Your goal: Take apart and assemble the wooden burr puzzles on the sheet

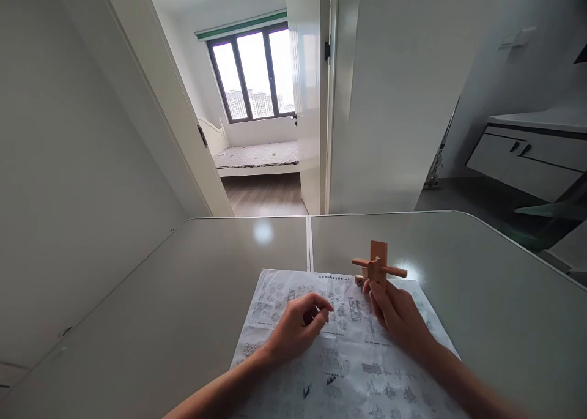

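Observation:
My right hand (395, 309) grips a brown wooden puzzle (376, 272) by its lower end and holds it above the far right part of a printed sheet. A flat upright slat and a thin crosswise rod show on the puzzle; the fingers hide its lower part. Near the thumb, a small pale wooden end (360, 281) juts out to the left. My left hand (300, 324) is over the middle of the sheet, fingers curled and thumb tip close to the index finger, with nothing visible in it. Small diagrams cover the creased paper sheet (348, 352) beneath both hands.
The sheet lies on a glossy grey table (220, 272) with a seam (309, 241) across its top. Beyond the far edge, a doorway with an open door (309, 101) shows a bed (259, 156) and a window (252, 70). A white cabinet (527, 156) stands at right.

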Available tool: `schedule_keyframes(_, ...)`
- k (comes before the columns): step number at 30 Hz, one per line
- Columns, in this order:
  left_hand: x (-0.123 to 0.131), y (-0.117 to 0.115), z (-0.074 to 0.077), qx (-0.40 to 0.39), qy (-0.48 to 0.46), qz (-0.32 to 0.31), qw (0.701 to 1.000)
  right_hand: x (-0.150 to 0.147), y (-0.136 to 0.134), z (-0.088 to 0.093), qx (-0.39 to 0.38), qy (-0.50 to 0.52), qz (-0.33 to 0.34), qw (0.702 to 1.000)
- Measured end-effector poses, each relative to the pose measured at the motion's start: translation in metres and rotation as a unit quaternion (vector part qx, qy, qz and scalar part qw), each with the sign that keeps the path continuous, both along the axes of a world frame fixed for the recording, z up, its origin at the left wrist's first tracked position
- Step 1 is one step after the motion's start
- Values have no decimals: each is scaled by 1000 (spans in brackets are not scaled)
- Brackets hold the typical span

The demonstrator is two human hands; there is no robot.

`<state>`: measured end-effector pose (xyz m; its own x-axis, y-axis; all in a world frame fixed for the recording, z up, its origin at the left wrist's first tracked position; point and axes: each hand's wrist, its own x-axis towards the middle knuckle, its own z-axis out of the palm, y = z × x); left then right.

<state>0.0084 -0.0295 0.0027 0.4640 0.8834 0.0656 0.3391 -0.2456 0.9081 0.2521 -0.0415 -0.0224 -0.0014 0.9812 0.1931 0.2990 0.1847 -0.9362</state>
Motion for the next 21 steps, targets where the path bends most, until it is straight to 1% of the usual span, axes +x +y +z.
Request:
schedule_keyframes(4,-1,0,0,4,2,-4,1000,-5,-5,-8,55,-77,58,994)
schedule_keyframes(7,-1,-1,1,12,2,-8,1000,-9,-8,-9,101,-123,100,982)
schedule_keyframes(10,0,-1,2,13,-2,-14,1000,-12,-10,-9,139,-160,124,969)
schedule_keyframes(12,1,-1,3,10,-8,-17,1000,-14,-11,-10,148,-180,139,962)
schedule_keyframes(16,-1,-3,3,-11,-14,-33,999,-15,-11,-15,142,-201,172,954)
schedule_keyframes(18,-3,-4,3,4,-28,-49,998,-15,-12,-14,140,-203,178,953)
schedule_keyframes(21,-6,-3,2,45,-71,-80,993,-16,-13,-8,133,-211,192,949)
